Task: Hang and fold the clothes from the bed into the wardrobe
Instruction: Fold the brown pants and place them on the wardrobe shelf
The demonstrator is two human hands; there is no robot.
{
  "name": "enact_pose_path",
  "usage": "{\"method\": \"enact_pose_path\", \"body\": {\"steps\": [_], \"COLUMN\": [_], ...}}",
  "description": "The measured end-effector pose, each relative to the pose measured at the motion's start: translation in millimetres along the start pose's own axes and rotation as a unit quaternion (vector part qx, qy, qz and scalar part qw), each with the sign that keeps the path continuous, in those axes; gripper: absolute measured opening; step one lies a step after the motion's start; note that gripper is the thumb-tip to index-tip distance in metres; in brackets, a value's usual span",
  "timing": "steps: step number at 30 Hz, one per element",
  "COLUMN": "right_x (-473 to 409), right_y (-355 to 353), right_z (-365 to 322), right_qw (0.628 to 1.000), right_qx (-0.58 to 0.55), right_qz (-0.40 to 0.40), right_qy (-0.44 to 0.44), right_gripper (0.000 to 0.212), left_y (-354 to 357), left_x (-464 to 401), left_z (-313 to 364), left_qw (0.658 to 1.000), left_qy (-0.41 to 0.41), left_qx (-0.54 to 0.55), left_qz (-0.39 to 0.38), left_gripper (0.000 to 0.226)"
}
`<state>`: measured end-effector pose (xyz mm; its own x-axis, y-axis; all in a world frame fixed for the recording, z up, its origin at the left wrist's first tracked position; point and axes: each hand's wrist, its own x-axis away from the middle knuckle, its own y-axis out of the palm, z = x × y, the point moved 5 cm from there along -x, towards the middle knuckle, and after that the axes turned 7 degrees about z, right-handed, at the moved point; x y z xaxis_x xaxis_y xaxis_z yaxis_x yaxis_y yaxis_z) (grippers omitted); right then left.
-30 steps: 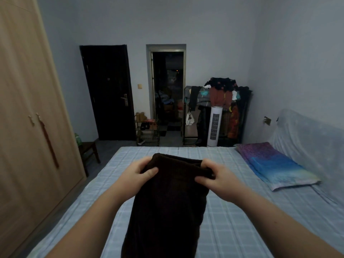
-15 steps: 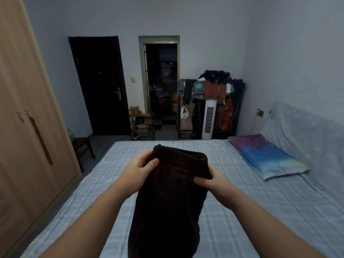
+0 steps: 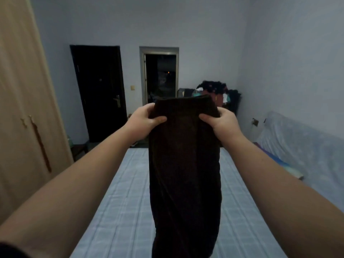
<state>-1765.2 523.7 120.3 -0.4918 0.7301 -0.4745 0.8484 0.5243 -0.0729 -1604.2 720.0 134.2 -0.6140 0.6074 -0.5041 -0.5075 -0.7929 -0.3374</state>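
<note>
A dark brown garment (image 3: 184, 164), seemingly trousers, hangs in front of me over the bed (image 3: 119, 211) with its pale blue checked sheet. My left hand (image 3: 144, 121) grips the left end of its waistband and my right hand (image 3: 221, 121) grips the right end. The cloth drops straight down and runs out of view at the bottom. The light wooden wardrobe (image 3: 22, 112) fills the left side, doors shut.
A dark shut door (image 3: 98, 90) and an open doorway (image 3: 160, 77) stand in the far wall. A loaded clothes rack (image 3: 221, 92) sits in the far right corner. A pillow (image 3: 286, 166) and a covered headboard (image 3: 305, 144) lie to the right. A small stool (image 3: 79, 148) stands by the wardrobe.
Both hands have raised the garment higher and held it further out, so it now hangs full length above the bed. My view has tilted upward.
</note>
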Motion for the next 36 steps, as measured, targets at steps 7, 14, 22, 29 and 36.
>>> {"method": "enact_pose_path", "body": {"steps": [7,14,22,29,36], "right_x": [-23.2,7.4,62.5,67.1,29.1], "right_y": [14.4,14.1,0.7,8.6,31.9], "right_z": [-81.0,-113.6,-148.0,-126.8,-5.1], "right_qw": [0.998,0.998,0.997,0.994,0.99], "right_qx": [0.028,0.01,-0.01,-0.082,-0.049], "right_qz": [-0.001,-0.049,-0.054,-0.068,-0.083], "right_qy": [-0.054,-0.034,-0.047,-0.015,0.1], "right_gripper": [0.012,0.016,0.012,0.016,0.019], "left_y": [-45.6,-75.3,-96.8,-93.3,-42.0], "left_x": [-35.7,-8.5,36.1,34.7,13.4], "left_z": [42.3,65.7,93.3,62.3,-33.0], "left_qw": [0.997,0.993,0.983,0.98,0.991], "left_qy": [0.051,0.102,0.132,0.093,-0.054], "left_qx": [0.047,0.05,0.124,0.172,0.096], "left_qz": [0.037,0.021,-0.033,-0.043,-0.071], "left_gripper": [0.026,0.026,0.027,0.026,0.024]}}
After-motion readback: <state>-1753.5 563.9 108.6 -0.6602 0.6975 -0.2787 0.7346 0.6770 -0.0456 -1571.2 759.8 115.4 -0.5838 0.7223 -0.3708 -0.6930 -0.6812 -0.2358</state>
